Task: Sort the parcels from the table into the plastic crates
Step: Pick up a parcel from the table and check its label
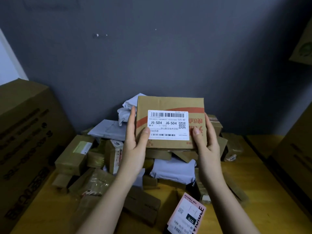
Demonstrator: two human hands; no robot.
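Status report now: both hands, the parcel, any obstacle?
Left hand and right hand grip labelled box, raised over parcel pile. No crates visible. Nothing blocking.

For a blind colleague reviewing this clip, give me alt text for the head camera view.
Two hands, left hand and right hand, hold a cardboard parcel with a white shipping label reading J6-S04 above a pile of boxes and grey mailer bags on a yellow table, facing a dark grey wall.

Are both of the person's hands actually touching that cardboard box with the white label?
Touching. The head view shows the left hand and right hand gripping opposite sides of the cardboard box, both thumbs pressed on its front by the white label.
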